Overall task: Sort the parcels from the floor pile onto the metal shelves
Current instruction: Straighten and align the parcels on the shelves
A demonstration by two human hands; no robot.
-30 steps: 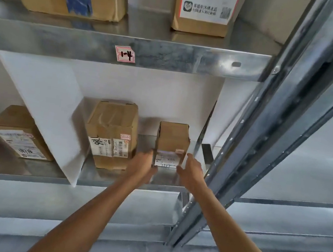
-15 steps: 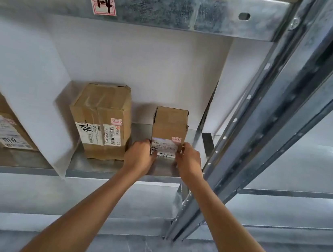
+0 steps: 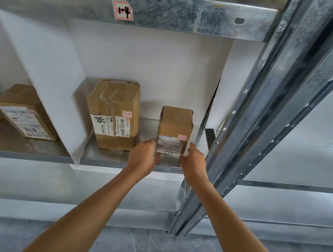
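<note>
Placing step, nearly done: box (image 3: 174, 131) sits on middle shelf (image 3: 31, 150), right end of the bay, near the front edge, between bigger box (image 3: 114, 114) and post (image 3: 258, 116), touching neither. Left hand (image 3: 143, 158) pinches its lower left front corner, thumb on the front and fingers round the side. Right hand (image 3: 195, 165) does the same at the lower right corner. Both grasp it lightly.

To do it well, judged: square it to the shelf edge, nudge it back a little so it can't tip off, keep a gap from the post, keep the label readable, let go of both sides together.

Box stands on end, long axis looks vertical, labelled face points out at the person, back toward the white wall
</note>
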